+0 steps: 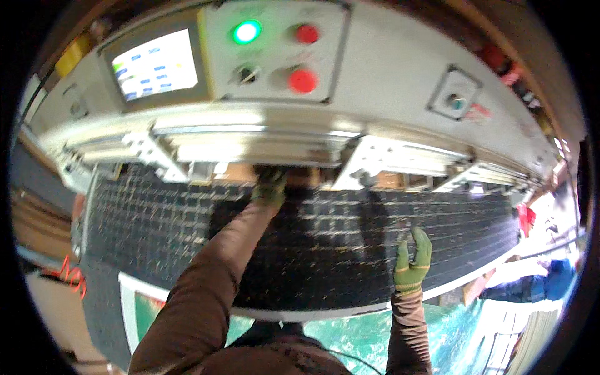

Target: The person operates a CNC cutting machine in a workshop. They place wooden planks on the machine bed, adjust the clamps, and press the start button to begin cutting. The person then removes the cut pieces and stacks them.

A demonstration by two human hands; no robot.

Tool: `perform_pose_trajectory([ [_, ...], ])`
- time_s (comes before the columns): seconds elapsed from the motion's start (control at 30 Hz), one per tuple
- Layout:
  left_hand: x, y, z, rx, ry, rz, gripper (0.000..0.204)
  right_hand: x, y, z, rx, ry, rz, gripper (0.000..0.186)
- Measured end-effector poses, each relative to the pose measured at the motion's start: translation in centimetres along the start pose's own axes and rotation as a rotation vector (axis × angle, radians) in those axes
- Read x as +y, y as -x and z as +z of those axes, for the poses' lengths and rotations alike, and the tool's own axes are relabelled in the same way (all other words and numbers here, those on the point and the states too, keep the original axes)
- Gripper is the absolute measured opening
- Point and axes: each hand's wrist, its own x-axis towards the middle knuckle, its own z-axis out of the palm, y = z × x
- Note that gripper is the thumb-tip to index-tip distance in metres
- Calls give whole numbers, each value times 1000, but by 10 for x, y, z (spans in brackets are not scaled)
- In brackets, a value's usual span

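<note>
My left hand (270, 186), in a green glove with darker fingers, reaches forward to the back edge of the black gridded worktable (312, 269). Its fingers lie in shadow at a brown wooden piece (305, 175) under the machine's rail, and their grip is hidden. Over the right part of the table, my right hand (413, 259) is held up in a green glove. Its fingers and thumb are apart, with nothing between them.
White brackets (365, 161) hang from a metal rail along the machine's front. Above are a lit touchscreen (156, 65), a glowing green button (247, 31) and a red push button (303, 80). A coiled orange hose (74, 278) hangs at the left; blue cloth (531, 281) lies at the right.
</note>
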Motion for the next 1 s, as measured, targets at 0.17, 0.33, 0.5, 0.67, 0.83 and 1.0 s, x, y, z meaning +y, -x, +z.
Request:
perform_pose_trajectory([
  [0.17,-65,-15,52,145,-84,-78,74,-85,-162,-25,164,67,-367,50],
  [0.33,-40,-26,58,200,103,-35,72,-51,-237,-6,223,333,-359,56],
  [0.5,24,-12,3,166,809,-275,45,23,-266,21,163,93,-323,57],
  [0.67,10,3,-11,86,-37,-78,53,25,-279,10,110,522,-324,49],
  [0.83,8,-8,-11,-19,10,-103,59,2,-265,11,90,327,-240,52],
  [1.0,4,-10,-6,-29,-125,-80,57,-4,-224,12,147,212,-243,52],
])
